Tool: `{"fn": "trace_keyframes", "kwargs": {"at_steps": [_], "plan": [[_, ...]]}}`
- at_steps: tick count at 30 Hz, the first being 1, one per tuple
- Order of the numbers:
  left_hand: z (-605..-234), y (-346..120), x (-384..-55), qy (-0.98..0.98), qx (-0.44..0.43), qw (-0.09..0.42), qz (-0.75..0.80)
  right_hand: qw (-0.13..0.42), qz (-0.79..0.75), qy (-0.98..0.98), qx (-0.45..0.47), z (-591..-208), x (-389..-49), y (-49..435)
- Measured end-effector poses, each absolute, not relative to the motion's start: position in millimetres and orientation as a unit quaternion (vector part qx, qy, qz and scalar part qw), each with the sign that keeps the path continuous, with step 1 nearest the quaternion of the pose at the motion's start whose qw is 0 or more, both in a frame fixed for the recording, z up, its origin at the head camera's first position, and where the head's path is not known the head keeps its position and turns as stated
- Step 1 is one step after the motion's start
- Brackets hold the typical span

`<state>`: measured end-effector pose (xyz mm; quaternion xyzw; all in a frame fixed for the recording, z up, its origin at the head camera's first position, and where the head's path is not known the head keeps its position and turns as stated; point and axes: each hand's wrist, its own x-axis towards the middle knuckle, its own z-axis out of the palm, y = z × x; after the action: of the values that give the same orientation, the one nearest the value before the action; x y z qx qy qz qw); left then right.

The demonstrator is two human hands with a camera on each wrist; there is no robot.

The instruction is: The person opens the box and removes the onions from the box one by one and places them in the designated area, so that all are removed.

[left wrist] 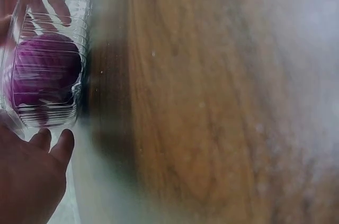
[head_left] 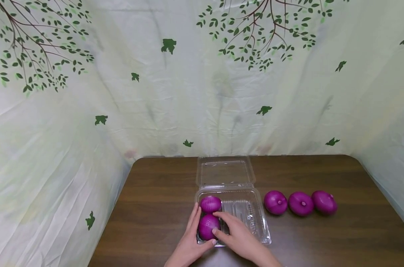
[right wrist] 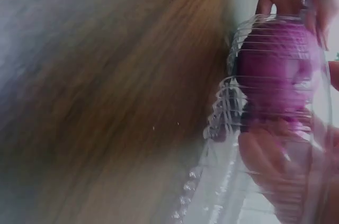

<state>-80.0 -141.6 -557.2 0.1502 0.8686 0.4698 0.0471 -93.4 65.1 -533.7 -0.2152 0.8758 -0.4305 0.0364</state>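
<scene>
A clear plastic clamshell container point(head_left: 263, 226) lies with its lid folded back on the brown table. Two red onions are in its left side: a far onion point(head_left: 210, 202) and a near onion point(head_left: 207, 226). My right hand point(head_left: 240, 235) reaches inside and holds the near onion between thumb and fingers. Along the container's left wall my left hand point(head_left: 190, 243) rests with straight fingers, its thumb at the front edge. Through the ribbed plastic, the left wrist view shows an onion point(left wrist: 45, 70), and the right wrist view a blurred onion point(right wrist: 275, 68).
To the right of the container, three more red onions point(head_left: 301, 203) sit in a row on the table point(head_left: 162, 193). The transparent lid point(head_left: 225, 172) lies toward the table's back edge. A leaf-patterned cloth point(head_left: 218, 92) hangs behind and at the sides.
</scene>
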Motion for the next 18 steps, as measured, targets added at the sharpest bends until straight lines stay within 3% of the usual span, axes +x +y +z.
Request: {"fn": "trace_keyframes", "kwargs": {"at_steps": [11,18], "plan": [[-559.4,-141.9,-78.9,0.872,0.142,0.06,0.464,0.093,-0.434,0.874,-0.199,-536.8,-104.0,56.3],[-557.9,-141.2,-78.0,0.874,0.147,0.047,0.461,0.097,-0.435,0.874,-0.192,-536.0,-105.5,54.0]]}}
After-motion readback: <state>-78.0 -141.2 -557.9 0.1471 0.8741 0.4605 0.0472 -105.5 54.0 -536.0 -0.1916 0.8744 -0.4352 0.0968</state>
